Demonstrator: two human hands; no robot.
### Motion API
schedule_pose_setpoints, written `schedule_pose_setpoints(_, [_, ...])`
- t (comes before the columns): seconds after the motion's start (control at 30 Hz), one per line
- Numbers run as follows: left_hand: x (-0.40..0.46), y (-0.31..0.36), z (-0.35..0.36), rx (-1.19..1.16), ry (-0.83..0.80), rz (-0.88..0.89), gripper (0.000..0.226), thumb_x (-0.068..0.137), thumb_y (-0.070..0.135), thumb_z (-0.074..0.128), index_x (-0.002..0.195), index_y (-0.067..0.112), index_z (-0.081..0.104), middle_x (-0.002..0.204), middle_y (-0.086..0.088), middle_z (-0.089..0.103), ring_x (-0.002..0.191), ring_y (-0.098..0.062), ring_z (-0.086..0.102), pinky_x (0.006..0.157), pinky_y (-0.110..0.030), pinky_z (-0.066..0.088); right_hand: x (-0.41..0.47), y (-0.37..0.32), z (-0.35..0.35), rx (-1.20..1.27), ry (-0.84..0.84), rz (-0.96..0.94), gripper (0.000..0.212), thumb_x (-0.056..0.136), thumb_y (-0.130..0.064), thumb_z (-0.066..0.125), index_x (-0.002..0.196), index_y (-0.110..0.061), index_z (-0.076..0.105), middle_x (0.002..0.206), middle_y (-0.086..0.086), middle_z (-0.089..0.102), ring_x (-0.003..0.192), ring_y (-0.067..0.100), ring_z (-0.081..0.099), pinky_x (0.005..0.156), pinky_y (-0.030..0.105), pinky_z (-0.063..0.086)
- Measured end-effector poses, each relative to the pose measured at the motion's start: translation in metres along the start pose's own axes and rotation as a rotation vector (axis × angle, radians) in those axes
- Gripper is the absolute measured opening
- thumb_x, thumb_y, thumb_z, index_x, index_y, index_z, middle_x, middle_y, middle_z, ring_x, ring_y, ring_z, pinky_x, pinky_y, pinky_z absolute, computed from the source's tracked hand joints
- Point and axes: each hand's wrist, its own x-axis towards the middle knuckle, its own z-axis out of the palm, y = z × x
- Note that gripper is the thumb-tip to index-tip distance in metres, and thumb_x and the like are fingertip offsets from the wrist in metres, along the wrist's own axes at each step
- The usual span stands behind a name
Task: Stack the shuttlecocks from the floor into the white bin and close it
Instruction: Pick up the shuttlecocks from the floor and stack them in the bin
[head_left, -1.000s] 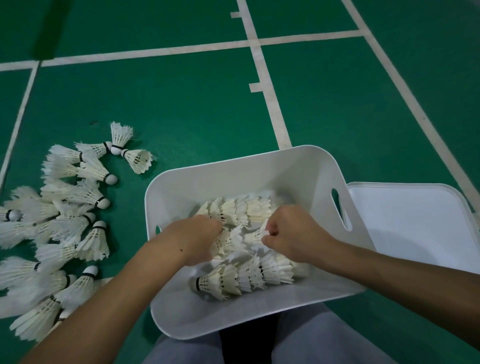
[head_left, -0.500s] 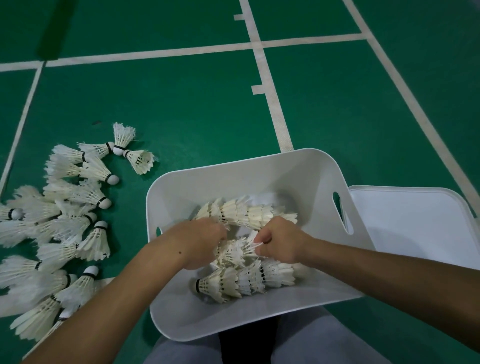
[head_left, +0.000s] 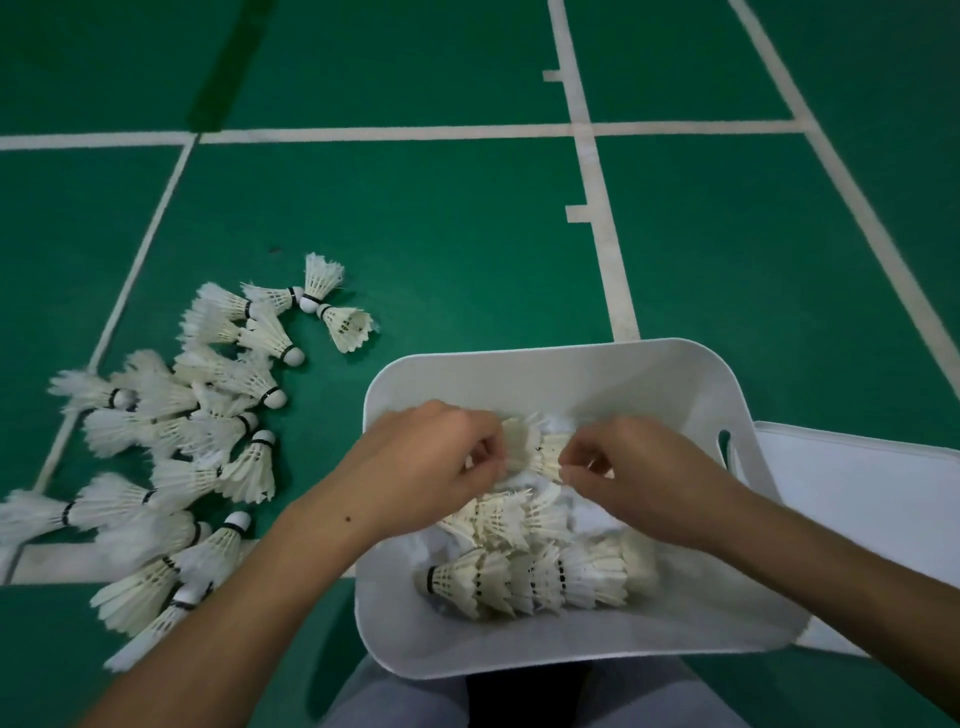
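Green court floor (head_left: 415, 218), white boundary lines (head_left: 597, 208), loose shuttlecocks (head_left: 208, 426)

Bare forearms with no sleeves showing; light grey trousers (head_left: 395, 701) cover the legs.

Bin (head_left: 550, 374): smooth matt white plastic. Shuttlecocks (head_left: 208, 431): white feather skirts, rounded white bases. Floor (head_left: 415, 218): matt green, white painted lines.

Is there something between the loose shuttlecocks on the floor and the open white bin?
Nothing visible blocks the way. The loose shuttlecocks lie on bare green floor left of the white bin, whose top is open; its lid lies to the right.
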Motion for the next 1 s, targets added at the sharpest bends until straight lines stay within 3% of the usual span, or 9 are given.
schedule_pose_setpoints(0.1, [-0.013,-0.003,-0.021,-0.133,0.253,-0.027,0.012,0.100,0.043,0.060,0.096,0.037,0.069,0.080,0.026,0.068,0.076,-0.001,0.066,0.068,-0.037,0.058,0.008,-0.029,-0.033,-0.019,0.142,-0.166,0.019,0.101,-0.040,0.061,0.105,-0.030,0.076,0.095,-0.017,0.074,0.083,-0.001,0.066,0.079,0.033,0.060])
schedule_pose_setpoints(0.23, [-0.020,-0.030,-0.040,-0.300,0.520,-0.054,0.017,0.098,0.045,0.060,0.093,0.032,0.070,0.076,0.018,0.070,0.072,-0.005,0.068,0.064,-0.038,0.057,0.044,-0.066,-0.059,0.026,0.287,-0.388,0.017,0.101,-0.035,0.060,0.103,-0.027,0.075,0.093,-0.014,0.070,0.085,0.004,0.063,0.078,0.035,0.056])
schedule_pose_setpoints(0.4, [-0.011,-0.099,-0.039,-0.309,0.588,-0.252,0.016,0.094,0.043,0.063,0.089,0.030,0.070,0.073,0.014,0.072,0.068,-0.008,0.068,0.064,-0.041,0.058,0.119,-0.094,-0.063,-0.030,0.262,-0.471,0.021,0.098,-0.036,0.057,0.100,-0.023,0.073,0.094,-0.005,0.073,0.090,0.019,0.066,0.081,0.044,0.055])
schedule_pose_setpoints(0.57, [0.001,-0.178,-0.029,-0.090,0.493,-0.546,0.006,0.095,0.029,0.069,0.090,0.028,0.072,0.076,0.012,0.072,0.071,-0.016,0.070,0.065,-0.041,0.061,0.200,-0.108,-0.040,-0.076,0.022,-0.384,0.016,0.096,-0.027,0.062,0.101,-0.022,0.076,0.099,-0.004,0.078,0.094,0.021,0.071,0.087,0.041,0.059])
schedule_pose_setpoints(0.67, [0.002,-0.210,-0.027,0.084,0.481,-0.688,0.008,0.092,0.024,0.074,0.100,0.023,0.073,0.086,0.004,0.075,0.078,-0.024,0.070,0.065,-0.037,0.059,0.239,-0.113,-0.024,0.316,-0.240,-0.153,0.013,0.097,-0.015,0.067,0.107,-0.017,0.076,0.094,0.005,0.074,0.083,0.019,0.064,0.082,0.037,0.059])
schedule_pose_setpoints(0.77, [0.002,-0.236,-0.021,0.008,0.542,-0.753,0.033,0.084,0.022,0.086,0.112,0.016,0.071,0.097,-0.004,0.076,0.083,-0.026,0.070,0.067,-0.036,0.056,0.262,-0.119,-0.010,0.551,-0.378,0.035,0.020,0.099,-0.014,0.066,0.118,-0.022,0.071,0.105,0.004,0.073,0.082,0.017,0.061,0.084,0.038,0.060])
schedule_pose_setpoints(0.9, [0.006,-0.257,-0.009,-0.132,0.523,-0.833,0.056,0.080,0.024,0.091,0.129,0.013,0.066,0.105,-0.007,0.078,0.089,-0.026,0.073,0.076,-0.039,0.060,0.284,-0.133,0.005,0.682,-0.429,0.091,0.036,0.099,-0.014,0.066,0.130,-0.032,0.065,0.122,0.004,0.070,0.089,0.019,0.062,0.092,0.039,0.062])
schedule_pose_setpoints(1.0, [0.010,-0.270,-0.004,-0.212,0.532,-0.851,0.063,0.080,0.020,0.091,0.136,0.014,0.062,0.111,-0.009,0.078,0.092,-0.027,0.074,0.079,-0.040,0.062,0.296,-0.145,0.018,0.694,-0.421,0.127,0.049,0.100,-0.012,0.064,0.142,-0.037,0.056,0.128,0.005,0.066,0.091,0.020,0.062,0.088,0.038,0.062])
